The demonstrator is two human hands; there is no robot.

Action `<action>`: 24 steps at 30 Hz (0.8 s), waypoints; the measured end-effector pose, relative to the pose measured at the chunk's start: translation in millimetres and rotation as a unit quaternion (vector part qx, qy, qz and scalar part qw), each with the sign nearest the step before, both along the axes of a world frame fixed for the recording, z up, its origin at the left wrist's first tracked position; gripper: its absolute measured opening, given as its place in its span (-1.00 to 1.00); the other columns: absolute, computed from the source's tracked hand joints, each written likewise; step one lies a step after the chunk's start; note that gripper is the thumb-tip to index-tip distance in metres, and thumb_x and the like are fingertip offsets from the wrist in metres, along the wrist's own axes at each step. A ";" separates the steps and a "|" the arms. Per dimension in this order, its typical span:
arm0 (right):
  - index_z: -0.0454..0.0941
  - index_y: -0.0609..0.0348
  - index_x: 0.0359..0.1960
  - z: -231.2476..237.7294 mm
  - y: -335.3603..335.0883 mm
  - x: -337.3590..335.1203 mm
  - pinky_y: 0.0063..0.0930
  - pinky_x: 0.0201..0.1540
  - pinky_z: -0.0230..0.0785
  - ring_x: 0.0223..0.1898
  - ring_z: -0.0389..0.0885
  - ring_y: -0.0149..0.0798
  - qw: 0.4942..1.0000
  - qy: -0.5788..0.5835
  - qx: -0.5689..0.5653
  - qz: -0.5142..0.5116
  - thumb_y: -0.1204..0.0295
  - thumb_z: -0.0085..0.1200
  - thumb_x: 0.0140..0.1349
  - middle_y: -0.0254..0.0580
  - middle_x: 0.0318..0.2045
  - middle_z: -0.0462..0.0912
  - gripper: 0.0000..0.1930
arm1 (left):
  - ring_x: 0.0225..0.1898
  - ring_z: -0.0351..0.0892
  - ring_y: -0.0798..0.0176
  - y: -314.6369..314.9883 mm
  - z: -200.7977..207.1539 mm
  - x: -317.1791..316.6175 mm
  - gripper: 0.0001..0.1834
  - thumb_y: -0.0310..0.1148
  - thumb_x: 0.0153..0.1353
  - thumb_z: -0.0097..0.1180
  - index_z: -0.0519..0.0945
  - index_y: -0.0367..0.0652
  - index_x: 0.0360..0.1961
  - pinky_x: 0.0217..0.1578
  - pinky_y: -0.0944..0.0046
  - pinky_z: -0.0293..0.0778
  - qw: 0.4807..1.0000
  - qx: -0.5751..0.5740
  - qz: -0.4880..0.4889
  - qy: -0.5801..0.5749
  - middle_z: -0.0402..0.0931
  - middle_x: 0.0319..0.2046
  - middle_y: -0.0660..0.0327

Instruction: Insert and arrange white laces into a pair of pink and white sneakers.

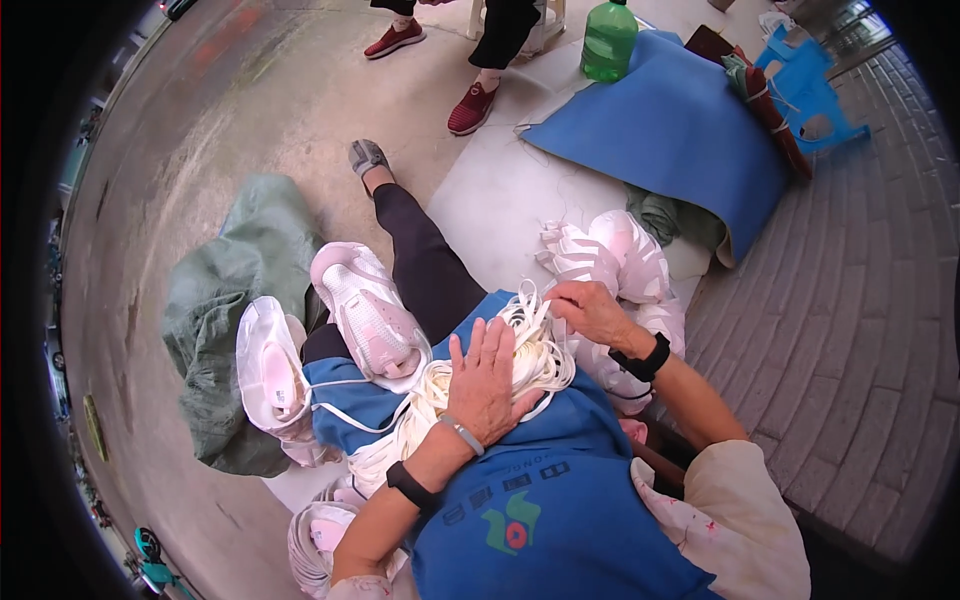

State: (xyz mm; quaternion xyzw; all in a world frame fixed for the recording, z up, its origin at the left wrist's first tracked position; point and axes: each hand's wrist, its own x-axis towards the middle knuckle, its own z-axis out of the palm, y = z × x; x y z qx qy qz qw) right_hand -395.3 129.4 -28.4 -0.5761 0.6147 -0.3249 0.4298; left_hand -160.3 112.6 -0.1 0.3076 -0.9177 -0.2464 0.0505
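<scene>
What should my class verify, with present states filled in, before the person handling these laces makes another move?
1. Left hand on the white laces: ok, lying flat with fingers extended.
2. Right hand gripping a lace: cannot tell; its fingertips are at the pile's upper right, but their grip is unclear.
3. White laces neatly separated: not ok, loops overlap.
4. Pink-and-white shoe nearby: ok, left of the laces.
5. Blue apron under the laces: ok.

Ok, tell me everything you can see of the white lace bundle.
The white lace bundle is a loose heap of cream-white strands, seemingly fabric, looping at its far end. It lies across the blue apron. The left hand rests flat on it; the right hand is at its edge, grip unclear.
</scene>
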 end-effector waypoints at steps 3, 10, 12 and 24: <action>0.54 0.35 -0.32 4.7 -2.5 -11.0 -0.51 -0.62 0.38 -0.73 0.50 -0.37 0.989 -0.021 0.044 -0.140 0.46 -0.07 0.19 -0.18 -0.63 0.53 -0.81 | 0.35 -0.03 -0.19 2.5 1.0 -4.0 -0.05 0.05 0.01 0.21 0.13 -0.41 0.25 0.27 -0.27 -0.15 1.000 -0.013 0.001 0.010 0.07 0.29 -0.13; 0.49 0.34 -0.34 8.5 -21.5 -98.8 -0.44 -0.64 0.54 -0.69 0.51 -0.36 0.865 -0.264 -0.003 -0.427 0.52 -0.10 0.18 -0.20 -0.61 0.50 -0.86 | 0.35 -0.03 -0.18 10.5 -12.7 3.0 -0.08 0.13 0.03 0.13 0.19 -0.37 0.23 0.23 -0.35 -0.13 0.999 -0.040 -0.001 -0.022 0.09 0.28 -0.12; 0.47 0.32 -0.31 5.7 -17.6 -155.1 -0.39 -0.57 0.59 -0.63 0.56 -0.31 0.836 -0.260 -0.082 -0.476 0.52 -0.12 0.20 -0.20 -0.60 0.50 -0.86 | 0.33 0.01 -0.17 10.8 -9.5 3.8 -0.10 0.15 0.04 0.10 0.21 -0.33 0.22 0.22 -0.35 -0.11 0.999 -0.040 -0.001 -0.011 0.12 0.26 -0.10; 0.47 0.19 -0.22 136.1 -60.1 -154.0 -0.48 -0.43 0.56 -0.59 0.56 -0.43 0.825 -0.287 -0.296 -0.387 0.47 -0.01 0.29 -0.35 -0.54 0.51 -0.91 | 0.19 0.20 -0.20 -3.7 3.9 12.8 -0.20 -0.01 0.00 0.24 0.27 -0.36 0.11 0.19 -0.13 0.11 0.986 0.047 0.035 0.158 0.23 0.15 -0.16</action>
